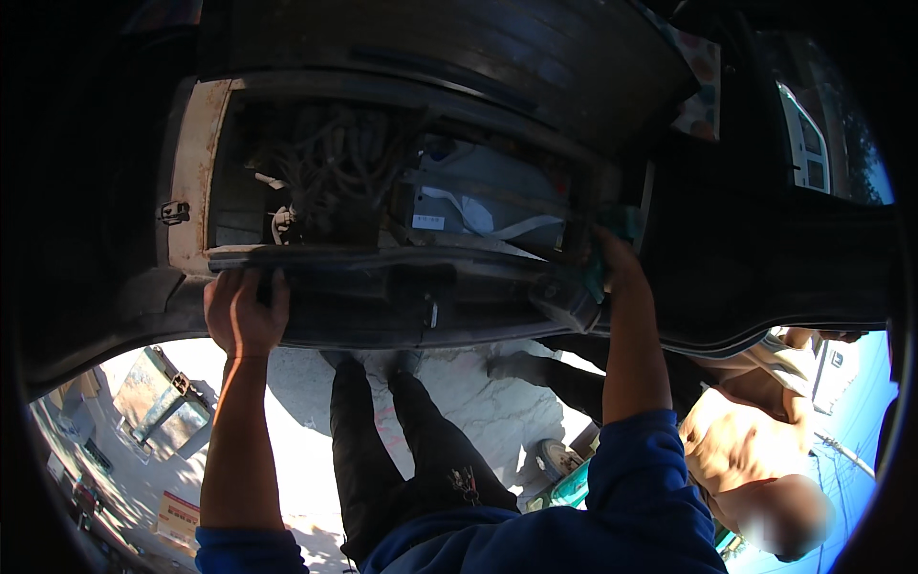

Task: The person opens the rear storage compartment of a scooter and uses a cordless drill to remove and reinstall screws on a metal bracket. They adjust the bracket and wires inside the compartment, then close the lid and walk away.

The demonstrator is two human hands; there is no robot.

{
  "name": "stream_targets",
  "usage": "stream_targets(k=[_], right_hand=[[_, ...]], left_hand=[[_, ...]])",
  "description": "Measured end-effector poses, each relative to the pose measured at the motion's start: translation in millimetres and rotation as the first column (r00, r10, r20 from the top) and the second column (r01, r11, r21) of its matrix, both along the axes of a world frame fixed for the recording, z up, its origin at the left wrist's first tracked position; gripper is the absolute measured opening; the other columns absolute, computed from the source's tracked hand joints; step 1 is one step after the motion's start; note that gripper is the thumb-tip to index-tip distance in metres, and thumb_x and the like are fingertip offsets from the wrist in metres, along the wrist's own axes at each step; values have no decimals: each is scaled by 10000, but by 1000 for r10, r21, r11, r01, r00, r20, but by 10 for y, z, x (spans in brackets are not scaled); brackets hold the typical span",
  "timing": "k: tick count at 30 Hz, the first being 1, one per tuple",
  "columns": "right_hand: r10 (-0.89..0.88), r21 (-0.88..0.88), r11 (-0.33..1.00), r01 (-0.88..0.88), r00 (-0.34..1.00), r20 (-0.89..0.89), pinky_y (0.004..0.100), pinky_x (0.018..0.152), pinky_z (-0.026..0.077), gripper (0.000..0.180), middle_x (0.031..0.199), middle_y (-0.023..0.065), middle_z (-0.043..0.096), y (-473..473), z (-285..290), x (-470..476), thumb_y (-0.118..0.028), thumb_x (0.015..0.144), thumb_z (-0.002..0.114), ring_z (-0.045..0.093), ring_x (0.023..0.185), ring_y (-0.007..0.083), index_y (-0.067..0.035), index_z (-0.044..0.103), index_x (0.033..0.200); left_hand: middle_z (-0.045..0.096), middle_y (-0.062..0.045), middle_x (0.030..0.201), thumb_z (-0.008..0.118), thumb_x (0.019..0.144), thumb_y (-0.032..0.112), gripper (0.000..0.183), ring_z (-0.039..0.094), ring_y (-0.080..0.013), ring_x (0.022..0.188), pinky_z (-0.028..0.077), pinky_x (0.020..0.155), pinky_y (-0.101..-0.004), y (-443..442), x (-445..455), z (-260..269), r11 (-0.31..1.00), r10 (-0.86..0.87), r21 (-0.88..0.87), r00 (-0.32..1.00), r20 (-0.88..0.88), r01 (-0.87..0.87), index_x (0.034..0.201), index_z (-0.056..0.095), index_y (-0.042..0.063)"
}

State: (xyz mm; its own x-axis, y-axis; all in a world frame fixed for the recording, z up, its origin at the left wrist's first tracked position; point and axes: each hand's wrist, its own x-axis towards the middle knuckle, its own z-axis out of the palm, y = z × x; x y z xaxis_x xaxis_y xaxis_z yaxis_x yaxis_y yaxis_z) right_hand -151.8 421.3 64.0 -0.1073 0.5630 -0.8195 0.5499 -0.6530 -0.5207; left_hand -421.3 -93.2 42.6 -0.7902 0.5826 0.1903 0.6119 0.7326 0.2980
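My left hand (245, 312) rests on the dark sill (344, 294) of a vehicle, its fingertips against a black edge strip (301, 260) and its thumb spread apart. At the right end of the opening, my right hand (618, 262) is closed around the handle of a green cordless power tool (597, 276). The tool's dark battery pack (566, 301) hangs over the sill; its working end is in deep shadow. Between my hands lies an open compartment with a bundle of cables or hoses (337, 154) and a grey case (495, 190) bearing a white label.
Above the compartment a dark panel (459, 43) is raised. A metal latch (173, 212) sits on the rusty left frame. Another person (746, 430) stands close at my right. On the ground are a worn metal box (161, 402) and a printed carton (178, 516).
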Motion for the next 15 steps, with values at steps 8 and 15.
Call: stream_targets(k=[8, 15], right_hand=[[-44, -2, 999, 44, 999, -7, 339, 548, 515, 203, 729, 40, 605, 0, -5, -5, -280, 979, 713, 598, 598, 180, -90, 643, 961], [-16, 107, 994, 5, 995, 101, 401, 663, 565, 318, 844, 76, 668, -68, 36, -72, -334, 955, 735, 662, 708, 227, -51, 684, 1091]], left_hand=[[679, -131, 910, 726, 874, 282, 235, 649, -344, 906, 500, 864, -446, 22, -2, 13, 999, -4, 36, 999, -38, 5, 890, 707, 48], [674, -135, 905, 722, 875, 284, 242, 647, -346, 900, 496, 864, -457, 7, -4, -5, 1000, -8, 22, 1000, 0, 8, 906, 711, 44]])
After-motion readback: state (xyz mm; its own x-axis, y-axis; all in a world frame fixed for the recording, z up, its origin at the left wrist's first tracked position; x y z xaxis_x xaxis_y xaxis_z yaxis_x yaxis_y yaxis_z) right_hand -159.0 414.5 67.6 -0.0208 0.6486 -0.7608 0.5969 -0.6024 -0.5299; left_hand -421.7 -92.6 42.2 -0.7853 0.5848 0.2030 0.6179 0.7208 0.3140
